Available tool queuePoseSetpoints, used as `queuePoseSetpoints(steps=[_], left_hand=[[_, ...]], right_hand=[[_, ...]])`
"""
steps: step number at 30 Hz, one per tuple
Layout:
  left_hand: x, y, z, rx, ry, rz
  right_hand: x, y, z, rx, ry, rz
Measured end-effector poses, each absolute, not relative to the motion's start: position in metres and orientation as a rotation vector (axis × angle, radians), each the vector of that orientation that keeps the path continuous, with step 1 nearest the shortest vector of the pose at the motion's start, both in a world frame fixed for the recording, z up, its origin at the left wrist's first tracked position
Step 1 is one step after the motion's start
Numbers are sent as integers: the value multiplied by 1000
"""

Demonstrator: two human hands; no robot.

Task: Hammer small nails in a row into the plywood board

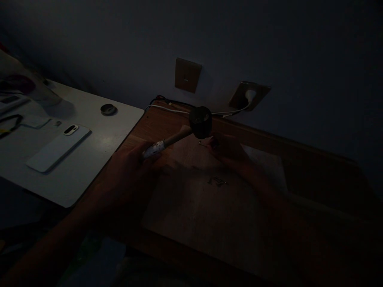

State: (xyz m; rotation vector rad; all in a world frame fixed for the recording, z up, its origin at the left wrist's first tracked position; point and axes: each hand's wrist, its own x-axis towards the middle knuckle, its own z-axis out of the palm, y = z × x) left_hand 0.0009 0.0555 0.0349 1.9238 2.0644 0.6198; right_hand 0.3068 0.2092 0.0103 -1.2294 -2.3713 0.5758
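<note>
The scene is very dark. My left hand (131, 163) is closed round the light wooden handle of a mallet (191, 125), whose dark round head hangs over a wooden board (191, 211). My right hand (226, 149) lies on the board just under the mallet's head, its fingers pinched on a small thin metal piece, perhaps a nail (202, 144). A few small metal pieces (218, 181) lie loose on the board nearer to me.
A brown wooden table (314, 167) carries the board. To the left stands a white table (98, 151) with a white phone (58, 147), a small dark round object (108, 109) and other dim items. A white cable (167, 108) runs to a wall socket (249, 95).
</note>
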Motion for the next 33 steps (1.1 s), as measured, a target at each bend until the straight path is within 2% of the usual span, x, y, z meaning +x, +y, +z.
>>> queuePoseSetpoints(steps=[4,10,16,21,26,33], left_hand=[[2,60,37,2058,2076,508],[18,72,56,2214,2094,316],[33,79,61,2295,1986,192],[29,76,55,2196,2095,295],[27,76,54,2071,2110,450],[23,76,51,2046,2111,471]], right_hand=[[302,207,13,-1314,-2367,510],[305,203,16,-1461,-2312,599],[336,198,9,-1232,-2222,508],[346,172,19,-1167,-2170,312],[314,130,36,-729,-2684,290],[272,108,49,-698,-3062,-2]])
